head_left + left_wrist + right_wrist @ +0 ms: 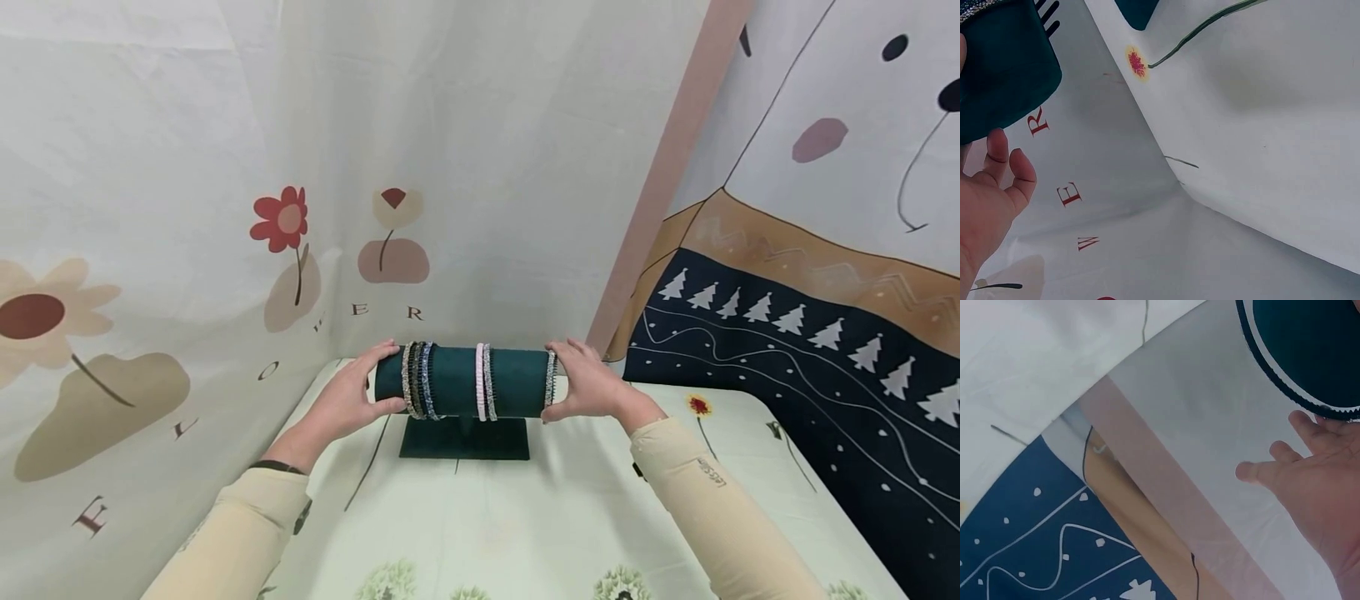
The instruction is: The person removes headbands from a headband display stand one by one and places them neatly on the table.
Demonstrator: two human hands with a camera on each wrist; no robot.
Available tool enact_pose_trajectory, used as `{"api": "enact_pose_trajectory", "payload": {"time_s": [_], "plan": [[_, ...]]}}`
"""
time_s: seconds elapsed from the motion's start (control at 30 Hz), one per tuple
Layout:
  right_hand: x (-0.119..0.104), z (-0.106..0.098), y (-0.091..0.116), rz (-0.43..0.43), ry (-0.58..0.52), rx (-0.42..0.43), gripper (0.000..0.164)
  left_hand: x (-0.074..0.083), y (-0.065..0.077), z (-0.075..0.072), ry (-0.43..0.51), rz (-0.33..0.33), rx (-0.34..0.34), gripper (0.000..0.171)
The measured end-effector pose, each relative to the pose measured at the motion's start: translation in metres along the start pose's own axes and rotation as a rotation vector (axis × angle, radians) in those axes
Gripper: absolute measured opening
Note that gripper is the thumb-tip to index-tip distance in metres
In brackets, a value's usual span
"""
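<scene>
A dark green headband display stand (521, 383) has a horizontal padded roll on a flat rectangular base (465, 442). My left hand (348, 400) grips the roll's left end, thumb in front and fingers over the top. At the right end, my right hand (588, 382) holds a glittery silver headband (551, 379) between thumb and fingers. That toothed headband curves around the roll's end in the right wrist view. Three sparkling headbands (417, 381) sit together on the left. Near the middle are a pink headband (481, 381) and a silver-grey headband (491, 381).
The stand is on a table with a pale floral cloth (480, 525). Behind and to the left hangs a white curtain (487, 167) printed with flowers and letters. On the right is a fabric panel (787, 367) with a bear and trees.
</scene>
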State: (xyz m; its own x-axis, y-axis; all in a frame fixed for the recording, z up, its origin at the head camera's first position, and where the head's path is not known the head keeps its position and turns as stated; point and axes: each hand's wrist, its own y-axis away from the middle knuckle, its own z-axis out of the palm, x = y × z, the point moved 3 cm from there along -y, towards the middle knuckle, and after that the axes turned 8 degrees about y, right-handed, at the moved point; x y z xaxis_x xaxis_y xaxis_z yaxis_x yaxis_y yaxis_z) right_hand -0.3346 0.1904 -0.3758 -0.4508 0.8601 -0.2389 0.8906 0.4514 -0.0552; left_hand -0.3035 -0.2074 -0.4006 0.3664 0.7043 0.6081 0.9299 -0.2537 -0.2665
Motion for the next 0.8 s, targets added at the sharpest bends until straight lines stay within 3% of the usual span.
{"api": "enact_pose_trajectory", "payload": {"time_s": [0.27, 0.8], "plan": [[0.007, 0.011, 0.003, 0.018, -0.212, 0.037, 0.126, 0.002, 0.001, -0.001, -0.004, -0.004, -0.004, 0.092], [0.018, 0.038, 0.005, 0.061, -0.684, 0.072, 0.110, 0.001, 0.002, 0.001, 0.005, -0.011, 0.004, 0.091]]}}
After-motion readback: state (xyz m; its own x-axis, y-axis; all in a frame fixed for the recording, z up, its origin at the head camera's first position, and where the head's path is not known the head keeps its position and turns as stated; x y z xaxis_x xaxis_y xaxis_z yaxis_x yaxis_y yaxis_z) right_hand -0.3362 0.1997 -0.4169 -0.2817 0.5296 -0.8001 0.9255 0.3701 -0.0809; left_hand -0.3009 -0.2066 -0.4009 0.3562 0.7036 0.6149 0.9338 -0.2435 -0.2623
